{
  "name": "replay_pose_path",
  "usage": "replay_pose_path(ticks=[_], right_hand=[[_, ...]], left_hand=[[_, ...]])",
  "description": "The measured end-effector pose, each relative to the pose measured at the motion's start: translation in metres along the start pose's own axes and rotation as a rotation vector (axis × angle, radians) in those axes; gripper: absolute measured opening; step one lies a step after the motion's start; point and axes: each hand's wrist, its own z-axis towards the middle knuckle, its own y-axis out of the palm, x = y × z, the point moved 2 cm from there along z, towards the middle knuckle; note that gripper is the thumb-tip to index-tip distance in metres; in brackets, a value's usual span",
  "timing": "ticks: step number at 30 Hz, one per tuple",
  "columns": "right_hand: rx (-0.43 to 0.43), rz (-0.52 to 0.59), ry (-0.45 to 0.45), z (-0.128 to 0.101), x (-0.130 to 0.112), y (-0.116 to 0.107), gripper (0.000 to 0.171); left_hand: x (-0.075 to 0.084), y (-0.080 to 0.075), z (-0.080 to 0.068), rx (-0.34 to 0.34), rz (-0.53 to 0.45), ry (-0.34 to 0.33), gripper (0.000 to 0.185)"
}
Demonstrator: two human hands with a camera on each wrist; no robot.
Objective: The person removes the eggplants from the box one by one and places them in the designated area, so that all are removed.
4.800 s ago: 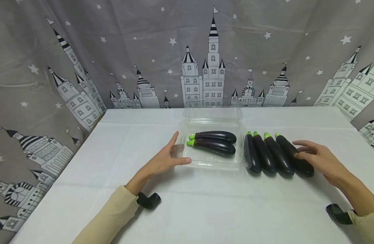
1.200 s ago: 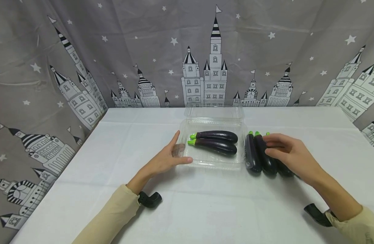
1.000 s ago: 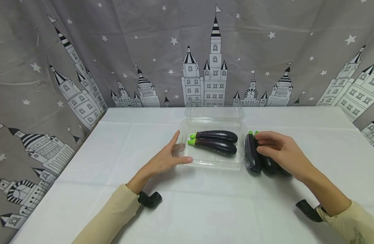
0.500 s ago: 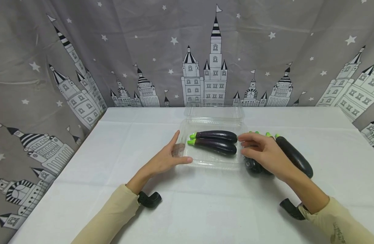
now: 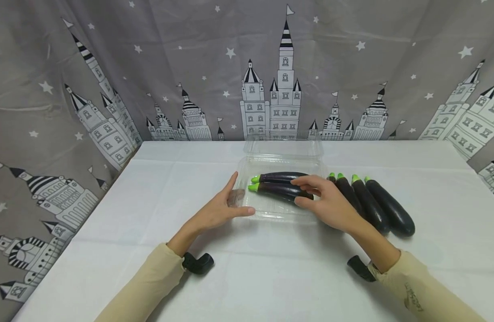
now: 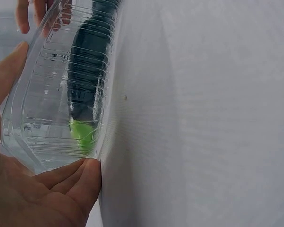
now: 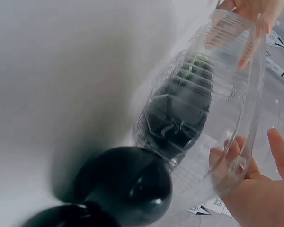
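My left hand (image 5: 216, 212) is at the left end of a clear plastic clamshell container (image 5: 279, 217), thumb along its front rim and other fingers against its end wall. In the left wrist view, its fingertips (image 6: 87, 175) press low at the wall. Two dark eggplants lie side by side in the container, a rear one (image 5: 277, 176) and a front one (image 5: 277, 190), green stems pointing left. My right hand (image 5: 327, 201) hovers over their blunt ends with loosely bent fingers, holding nothing. The right wrist view shows its fingers (image 7: 232, 151) behind the clear wall, apart from the eggplant.
Several more eggplants (image 5: 388, 205) lie in a row on the white tabletop (image 5: 271, 277), right of the container; my right hand covers part of the nearest. The container's lid (image 5: 281, 146) stands folded back toward the grey castle-print curtain (image 5: 215, 67).
My right hand has moved left from the far-right eggplant, across the row, to above the container. My left hand and the eggplants have stayed in place.
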Motion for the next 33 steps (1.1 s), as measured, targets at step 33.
replay_pose_path(ticks=[33], right_hand=[[-0.139,-0.106,0.044,0.032,0.012,0.019,0.042]], left_hand=[[0.001,0.001,0.001,0.001,-0.006,-0.004,0.118]])
